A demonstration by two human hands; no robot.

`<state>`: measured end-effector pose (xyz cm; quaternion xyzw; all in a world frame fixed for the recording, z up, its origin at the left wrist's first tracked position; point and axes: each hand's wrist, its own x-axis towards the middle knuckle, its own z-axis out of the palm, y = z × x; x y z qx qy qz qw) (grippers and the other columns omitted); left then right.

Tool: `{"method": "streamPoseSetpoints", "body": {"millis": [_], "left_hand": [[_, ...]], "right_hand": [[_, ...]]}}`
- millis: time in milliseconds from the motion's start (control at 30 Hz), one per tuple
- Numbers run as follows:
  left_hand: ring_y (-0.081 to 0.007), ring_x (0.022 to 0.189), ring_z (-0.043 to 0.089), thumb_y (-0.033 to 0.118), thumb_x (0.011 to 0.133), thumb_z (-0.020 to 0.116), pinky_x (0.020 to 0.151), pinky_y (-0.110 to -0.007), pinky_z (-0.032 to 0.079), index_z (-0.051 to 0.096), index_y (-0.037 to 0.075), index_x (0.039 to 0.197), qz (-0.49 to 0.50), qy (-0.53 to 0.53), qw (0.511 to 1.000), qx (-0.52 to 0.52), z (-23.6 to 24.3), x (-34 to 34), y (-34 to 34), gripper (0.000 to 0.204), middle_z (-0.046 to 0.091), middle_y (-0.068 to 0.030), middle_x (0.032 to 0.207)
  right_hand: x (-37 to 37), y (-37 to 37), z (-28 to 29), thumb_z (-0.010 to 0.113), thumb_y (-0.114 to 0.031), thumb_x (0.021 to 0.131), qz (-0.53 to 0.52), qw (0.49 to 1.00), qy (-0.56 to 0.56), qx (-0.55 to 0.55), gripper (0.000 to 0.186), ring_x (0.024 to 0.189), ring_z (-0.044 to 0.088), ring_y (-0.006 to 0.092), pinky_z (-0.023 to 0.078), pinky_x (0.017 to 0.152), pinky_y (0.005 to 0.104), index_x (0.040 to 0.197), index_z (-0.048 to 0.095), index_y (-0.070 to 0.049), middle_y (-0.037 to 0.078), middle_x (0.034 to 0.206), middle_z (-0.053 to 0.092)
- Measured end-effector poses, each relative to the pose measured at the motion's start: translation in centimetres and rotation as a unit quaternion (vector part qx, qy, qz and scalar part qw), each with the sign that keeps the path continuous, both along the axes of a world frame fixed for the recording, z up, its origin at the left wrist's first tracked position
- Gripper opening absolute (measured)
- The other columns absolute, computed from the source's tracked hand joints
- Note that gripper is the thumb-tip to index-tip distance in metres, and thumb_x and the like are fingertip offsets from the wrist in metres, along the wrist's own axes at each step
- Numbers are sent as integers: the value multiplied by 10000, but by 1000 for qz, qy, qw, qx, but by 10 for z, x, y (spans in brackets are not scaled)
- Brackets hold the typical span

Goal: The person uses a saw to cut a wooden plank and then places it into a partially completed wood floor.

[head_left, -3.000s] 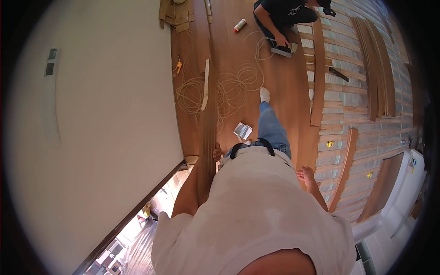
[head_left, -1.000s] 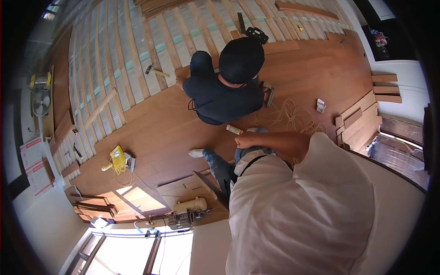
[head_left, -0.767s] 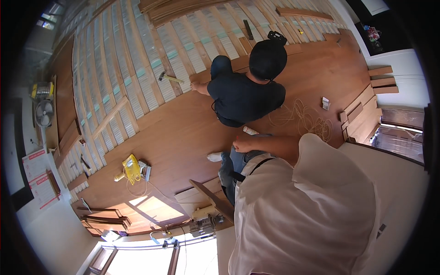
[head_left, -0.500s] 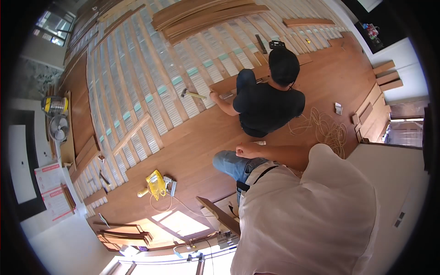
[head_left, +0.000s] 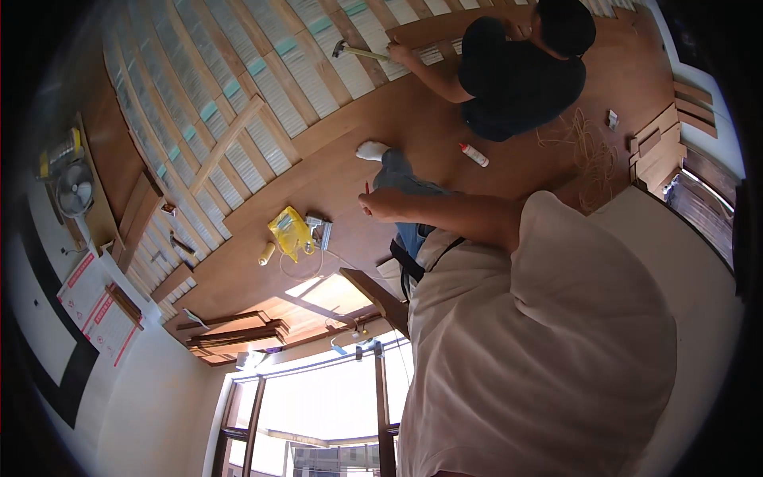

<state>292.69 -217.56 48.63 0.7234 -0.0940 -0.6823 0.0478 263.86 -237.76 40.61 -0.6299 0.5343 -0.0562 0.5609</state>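
My right hand (head_left: 380, 205) has its fingers closed around a thin red pencil (head_left: 366, 191), out over my jeans-clad leg (head_left: 405, 176). A long dark board (head_left: 367, 292) stands tilted along the left side of my body; my left hand is hidden behind my torso. Beyond my foot, a glue bottle (head_left: 474, 155) lies on the laminate floor (head_left: 334, 159). A yellow bag (head_left: 289, 232) lies beside a silver nail gun (head_left: 319, 230) with a hose.
A co-worker (head_left: 520, 83) crouches ahead, a hand at a hammer (head_left: 366, 53) on the battens (head_left: 230, 103). Coiled hose (head_left: 596, 159), stacked planks (head_left: 238, 334) and cardboard pieces (head_left: 656, 139) lie around. A fan (head_left: 75, 191) is at left, a bright window (head_left: 318, 397) below.
Since three seconds ago my view has swung round to the co-worker and window. Over the last half second my right forearm has lifted out past my thigh, the pencil now showing, and my foot shows again.
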Motion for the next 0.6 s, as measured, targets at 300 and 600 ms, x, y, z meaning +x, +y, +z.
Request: {"method": "streamPoseSetpoints", "body": {"millis": [300,600], "left_hand": [[-220,412,439,745,924,503,400,-371,345,548,138,735,-32,23,999,0,-27,76,-63,638,426,-33,504],[-221,408,433,755,921,501,397,-370,341,543,140,728,-23,49,998,-41,-64,141,-31,646,421,-32,501]], "right_hand": [[52,-23,-18,642,-224,919,7,999,37,20,187,839,712,388,548,721,492,1032,637,-75,173,902,729],[-45,-13,-55,599,-246,914,-269,923,274,11,189,909,703,410,554,794,522,940,696,-87,185,940,733]]}}
